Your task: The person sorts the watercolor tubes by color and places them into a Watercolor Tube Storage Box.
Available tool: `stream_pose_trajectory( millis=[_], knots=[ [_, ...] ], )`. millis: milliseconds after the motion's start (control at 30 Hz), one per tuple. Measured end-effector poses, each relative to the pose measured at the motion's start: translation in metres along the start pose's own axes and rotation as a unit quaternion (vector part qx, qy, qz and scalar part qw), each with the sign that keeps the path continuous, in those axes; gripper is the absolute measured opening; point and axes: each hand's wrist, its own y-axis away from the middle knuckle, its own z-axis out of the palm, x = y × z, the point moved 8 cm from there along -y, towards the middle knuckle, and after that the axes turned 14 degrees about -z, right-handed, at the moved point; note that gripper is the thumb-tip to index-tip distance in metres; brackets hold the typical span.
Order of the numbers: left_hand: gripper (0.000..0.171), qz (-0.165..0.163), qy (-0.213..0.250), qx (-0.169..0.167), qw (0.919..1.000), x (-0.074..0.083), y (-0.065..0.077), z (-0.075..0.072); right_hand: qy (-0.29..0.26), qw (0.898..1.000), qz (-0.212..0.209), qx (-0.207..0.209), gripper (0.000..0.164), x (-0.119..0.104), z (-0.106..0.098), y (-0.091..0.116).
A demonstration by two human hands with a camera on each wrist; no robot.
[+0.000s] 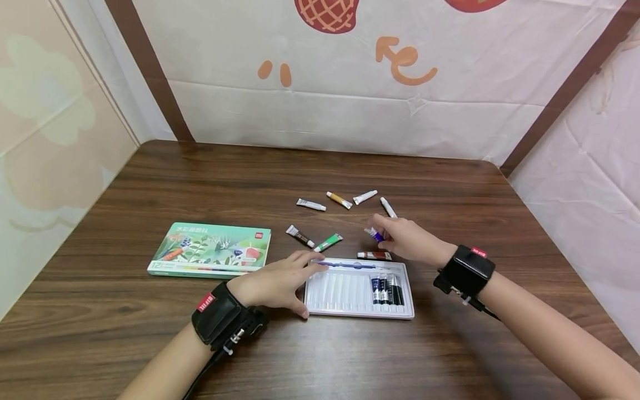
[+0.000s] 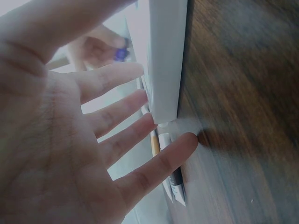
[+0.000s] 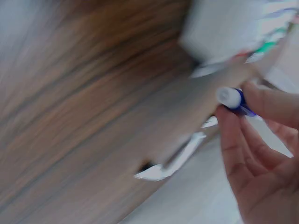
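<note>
My right hand (image 1: 407, 239) pinches a small purple-blue paint tube (image 1: 375, 235) between thumb and fingers, above the table behind the tray. In the right wrist view the tube's white cap (image 3: 229, 97) points out of the grip. My left hand (image 1: 280, 280), fingers spread and fairly straight, rests at the left edge of the white plastic tray (image 1: 361, 315). Several dark tubes (image 1: 386, 290) lie side by side in the tray's right slots, and a blue paintbrush (image 1: 350, 266) lies along its back. Just behind the tray is a red-brown tube (image 1: 374, 256).
A green paint-set box (image 1: 215, 250) lies left of the tray. Loose on the wooden table (image 1: 240, 178) are a green tube (image 1: 328, 243), a black tube (image 1: 300, 236), an ochre tube (image 1: 339, 200) and several whitish tubes (image 1: 365, 196). A printed cloth (image 1: 320, 111) hangs behind.
</note>
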Motion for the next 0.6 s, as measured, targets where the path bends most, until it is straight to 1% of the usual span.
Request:
stream_pose_trajectory(
  millis=[100,167,300,400,500,600],
  knots=[
    [0.08,-0.005,0.001,-0.006,1.0,-0.001,0.0,0.0,-0.029,0.999,-0.013,-0.004,0.047,-0.019,-0.002,0.005],
    [0.08,-0.005,-0.001,-0.006,1.0,-0.001,0.0,0.0,-0.037,0.999,-0.021,-0.005,0.047,-0.032,-0.002,0.007],
    [0.08,-0.004,-0.003,-0.005,1.0,-0.001,0.0,0.0,-0.085,0.996,-0.013,-0.005,0.044,-0.051,0.004,0.01],
    [0.08,-0.008,-0.004,-0.008,0.9999,-0.002,0.0,0.001,-0.118,0.993,0.001,-0.003,0.041,-0.058,0.011,0.011],
    [0.08,-0.01,-0.001,-0.013,0.9999,-0.002,-0.001,0.001,-0.13,0.991,0.013,-0.003,0.039,-0.06,0.017,0.013],
    [0.08,-0.008,-0.001,-0.013,0.9999,-0.001,-0.002,0.002,-0.138,0.99,0.019,-0.012,0.038,-0.06,0.023,0.015]
  ],
)
